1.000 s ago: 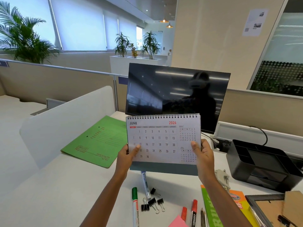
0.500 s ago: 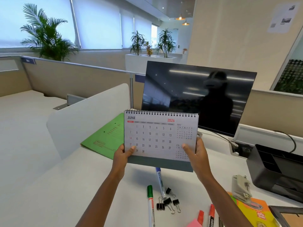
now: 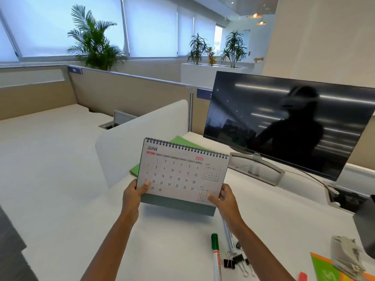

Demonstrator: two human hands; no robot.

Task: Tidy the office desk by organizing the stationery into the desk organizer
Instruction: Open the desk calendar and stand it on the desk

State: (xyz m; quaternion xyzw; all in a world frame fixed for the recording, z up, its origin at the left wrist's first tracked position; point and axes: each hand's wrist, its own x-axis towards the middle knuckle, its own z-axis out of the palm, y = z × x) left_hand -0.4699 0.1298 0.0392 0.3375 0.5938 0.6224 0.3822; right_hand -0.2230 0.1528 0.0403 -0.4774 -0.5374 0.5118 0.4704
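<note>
Above the desk (image 3: 172, 250), both hands hold the calendar (image 3: 178, 173), now lower and more to the left than a moment ago.

The left hand (image 3: 133, 194) and right hand (image 3: 226, 199) each pinch a bottom corner, thumb in front, fingers behind. It is tipped a bit, in front of the green folder (image 3: 182, 141). I think it is being put aside to make room. The green marker (image 3: 215, 252) and clips (image 3: 233, 260) lie loose; the dark thing at the right edge (image 3: 367, 224) may be the organizer.
</note>
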